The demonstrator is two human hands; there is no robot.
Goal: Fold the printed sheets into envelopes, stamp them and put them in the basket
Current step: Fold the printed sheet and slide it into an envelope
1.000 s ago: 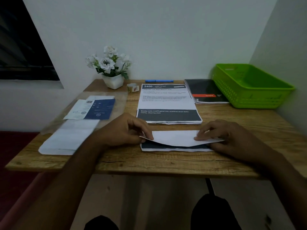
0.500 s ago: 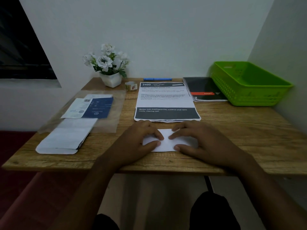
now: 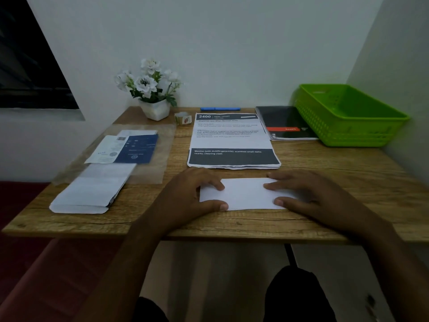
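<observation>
A folded white sheet (image 3: 243, 193) lies flat near the front edge of the wooden table (image 3: 348, 182). My left hand (image 3: 192, 194) presses on its left end with flat fingers, and my right hand (image 3: 308, 194) presses on its right end. Behind it lies a stack of printed sheets (image 3: 232, 140). The green basket (image 3: 348, 115) stands at the back right, with nothing showing inside. A small roll of stamps (image 3: 183, 118) sits by the flower pot.
White envelopes (image 3: 92, 189) and a blue leaflet (image 3: 130, 148) lie on a clear plastic sleeve at the left. A white flower pot (image 3: 154, 108), a blue pen (image 3: 220, 109) and a black notebook (image 3: 285, 122) line the back. Walls close the back and right.
The raised flap has been folded down flat over the dark printed part. Both hands then slid apart from the middle towards the sheet's ends.
</observation>
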